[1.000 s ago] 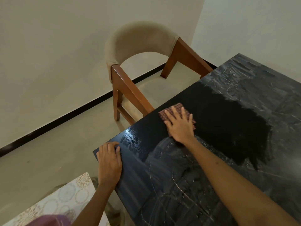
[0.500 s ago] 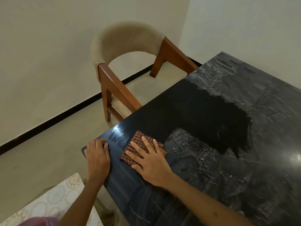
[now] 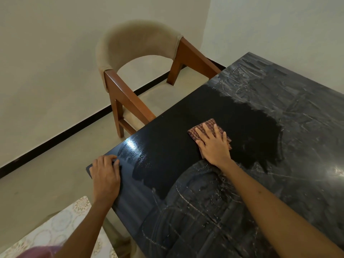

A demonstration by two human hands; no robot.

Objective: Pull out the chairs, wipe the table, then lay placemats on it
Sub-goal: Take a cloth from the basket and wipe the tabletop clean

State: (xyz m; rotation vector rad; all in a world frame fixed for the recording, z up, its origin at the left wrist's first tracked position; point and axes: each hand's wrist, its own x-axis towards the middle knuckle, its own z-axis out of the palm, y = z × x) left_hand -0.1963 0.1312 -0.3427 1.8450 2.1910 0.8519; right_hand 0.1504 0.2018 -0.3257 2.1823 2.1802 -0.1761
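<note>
The right hand [image 3: 214, 144] lies flat, fingers straight and spread, pressing a checked red-brown cloth [image 3: 210, 130] onto the black table [image 3: 260, 183]. The cloth sits under the palm and fingers, its corners showing beyond the fingertips and along the thumb side, a little in from the table's edge nearest the chair [image 3: 141, 71]. The left hand [image 3: 106, 175] rests on the table's near corner, well apart from the cloth, fingers loosely bent over the edge; I cannot tell whether it grips the edge or only leans on it. Around the cloth the tabletop is a clean dark patch, while the surface farther across the table and nearer the person is grey and streaked. The wooden chair with a beige padded back stands pulled away from the table. A patterned placemat [image 3: 55, 228] shows below the table's near corner.
</note>
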